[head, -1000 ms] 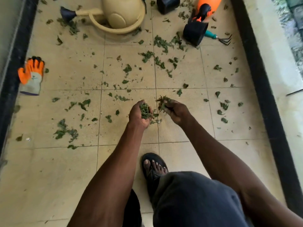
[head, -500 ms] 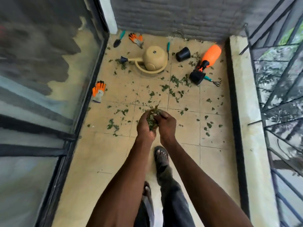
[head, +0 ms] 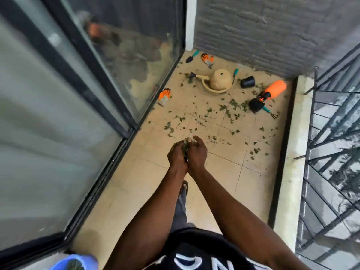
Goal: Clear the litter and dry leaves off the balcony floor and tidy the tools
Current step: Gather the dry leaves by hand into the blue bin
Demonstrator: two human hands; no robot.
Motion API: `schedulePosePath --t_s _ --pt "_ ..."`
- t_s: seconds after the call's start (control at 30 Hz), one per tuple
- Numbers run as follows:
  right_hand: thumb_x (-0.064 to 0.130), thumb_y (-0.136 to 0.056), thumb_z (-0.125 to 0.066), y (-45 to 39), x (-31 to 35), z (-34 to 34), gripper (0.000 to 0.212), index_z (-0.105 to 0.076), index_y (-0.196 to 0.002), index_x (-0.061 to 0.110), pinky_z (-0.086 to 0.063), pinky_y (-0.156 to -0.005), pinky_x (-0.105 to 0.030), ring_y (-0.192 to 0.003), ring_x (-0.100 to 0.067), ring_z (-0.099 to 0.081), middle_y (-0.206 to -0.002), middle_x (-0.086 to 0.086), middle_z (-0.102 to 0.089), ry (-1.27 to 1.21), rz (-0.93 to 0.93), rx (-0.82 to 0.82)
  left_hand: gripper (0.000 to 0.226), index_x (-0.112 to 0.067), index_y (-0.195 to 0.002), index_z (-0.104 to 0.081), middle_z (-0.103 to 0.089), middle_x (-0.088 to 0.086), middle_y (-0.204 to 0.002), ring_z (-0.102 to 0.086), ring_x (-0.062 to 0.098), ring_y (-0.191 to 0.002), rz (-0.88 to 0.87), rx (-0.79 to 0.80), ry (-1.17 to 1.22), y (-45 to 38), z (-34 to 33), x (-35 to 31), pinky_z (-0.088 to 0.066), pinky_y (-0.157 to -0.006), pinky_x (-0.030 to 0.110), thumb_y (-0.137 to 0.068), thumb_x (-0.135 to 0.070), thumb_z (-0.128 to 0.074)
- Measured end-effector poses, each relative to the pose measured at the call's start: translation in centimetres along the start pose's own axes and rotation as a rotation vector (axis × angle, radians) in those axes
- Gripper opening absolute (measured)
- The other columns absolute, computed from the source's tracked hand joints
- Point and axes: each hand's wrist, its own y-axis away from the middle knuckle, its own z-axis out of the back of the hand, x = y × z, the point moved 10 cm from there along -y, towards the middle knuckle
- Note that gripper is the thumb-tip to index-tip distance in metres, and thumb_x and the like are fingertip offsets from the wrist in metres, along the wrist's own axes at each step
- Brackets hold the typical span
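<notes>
- A bunch of leaves [head: 185, 148] is held upright, stems pointing away from the person.
- It is clasped between the left hand [head: 176, 155] and right hand [head: 196, 154], fingers curled round it.

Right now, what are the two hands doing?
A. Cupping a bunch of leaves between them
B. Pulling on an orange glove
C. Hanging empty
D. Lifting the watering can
A: the left hand and right hand are pressed together around a clump of leaves, far from the watering can and the orange glove on the floor.
</notes>
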Motion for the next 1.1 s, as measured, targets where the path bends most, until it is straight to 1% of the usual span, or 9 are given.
schedulePosePath --t_s 0.13,0.27,0.4,0.57,0.7,0.8,0.9,1.03,1.1 --pt "0.009 -0.090 -0.052 7.7 -2.1 -1.0 0.022 -0.074 -0.089 0.012 -0.054 -0.075 -0.031 -0.080 -0.020 -0.066 -0.088 -0.006 -0.073 0.005 -0.020 0.151 0.013 -0.004 -0.097 -0.064 -0.064 0.017 -0.100 -0.063 0.028 -0.083 -0.023 -0.070 0.131 5.5 7.2 0.7 -0.051 -0.061 0.030 -0.098 -0.008 -0.051" --pt "0.013 -0.082 -0.053 14.8 -5.5 -3.2 0.027 -0.074 -0.069 0.024 -0.059 -0.081 -0.043 -0.081 -0.024 -0.070 -0.077 -0.001 -0.074 0.048 -0.084 0.290 0.014 -0.003 -0.084 -0.063 -0.065 0.013 -0.086 -0.062 0.025 -0.076 -0.124 -0.148 0.235 10.8 14.4 -0.2 -0.050 -0.061 0.029 -0.096 -0.004 -0.055" --pt "0.006 -0.083 -0.053 22.5 -8.5 -6.8 0.027 -0.074 -0.071 0.018 -0.060 -0.070 -0.032 -0.078 -0.025 -0.069 -0.077 -0.004 -0.072 0.101 -0.133 0.420 0.009 -0.006 -0.083 -0.066 -0.067 0.012 -0.088 -0.064 0.024 -0.076 -0.186 -0.224 0.402 14.2 22.8 -1.3 -0.054 -0.068 0.031 -0.087 -0.014 -0.067" --pt "-0.005 -0.087 -0.050 31.7 -12.5 -13.1 0.023 -0.070 -0.083 0.004 -0.046 -0.043 -0.015 -0.060 -0.018 -0.063 -0.072 -0.007 -0.067 0.156 -0.169 0.577 0.054 -0.010 -0.091 -0.064 -0.063 0.012 -0.094 -0.061 0.028 -0.086 -0.268 -0.362 0.576 15.4 35.7 -2.6 -0.052 -0.082 0.038 -0.046 -0.037 -0.078" --pt "-0.004 -0.089 -0.050 39.3 -18.0 -19.2 0.021 -0.068 -0.087 0.007 -0.047 -0.045 -0.015 -0.061 -0.017 -0.061 -0.071 -0.003 -0.065 0.296 -0.168 0.715 0.040 -0.010 -0.092 -0.062 -0.064 0.011 -0.088 -0.063 0.027 -0.081 -0.296 -0.443 0.750 18.1 46.2 -3.3 -0.052 -0.080 0.033 -0.061 -0.037 -0.065" --pt "-0.001 -0.088 -0.055 44.8 -23.9 -23.8 0.018 -0.070 -0.089 0.009 -0.052 -0.061 -0.024 -0.069 -0.022 -0.064 -0.083 -0.010 -0.069 0.427 -0.184 0.782 0.019 -0.012 -0.082 -0.061 -0.061 0.009 -0.081 -0.061 0.025 -0.074 -0.326 -0.543 0.827 21.4 54.0 -4.6 -0.050 -0.072 0.032 -0.082 -0.027 -0.048" --pt "0.000 -0.085 -0.060 49.7 -29.9 -27.7 0.014 -0.071 -0.090 0.007 -0.054 -0.066 -0.028 -0.078 -0.026 -0.066 -0.089 -0.012 -0.071 0.506 -0.245 0.810 0.015 -0.013 -0.084 -0.061 -0.060 0.009 -0.084 -0.060 0.025 -0.076 -0.284 -0.625 0.849 22.5 61.9 -4.9 -0.050 -0.071 0.033 -0.082 -0.023 -0.050" --pt "0.006 -0.085 -0.061 54.0 -39.1 -33.5 0.012 -0.072 -0.090 0.009 -0.053 -0.062 -0.026 -0.074 -0.024 -0.066 -0.084 -0.008 -0.070 0.664 -0.340 0.862 0.040 -0.005 -0.111 -0.066 -0.066 0.014 -0.099 -0.065 0.028 -0.088 -0.163 -0.708 0.876 21.1 71.8 -3.9 -0.052 -0.078 0.034 -0.079 -0.028 -0.060" --pt "0.015 -0.086 -0.062 55.0 -44.0 -36.4 0.010 -0.071 -0.086 0.011 -0.059 -0.073 -0.035 -0.084 -0.028 -0.070 -0.087 -0.007 -0.071 0.765 -0.390 0.898 0.023 -0.007 -0.098 -0.067 -0.069 0.013 -0.089 -0.068 0.024 -0.073 -0.134 -0.728 0.870 19.4 75.8 -4.1 -0.054 -0.066 0.029 -0.092 -0.025 -0.054"
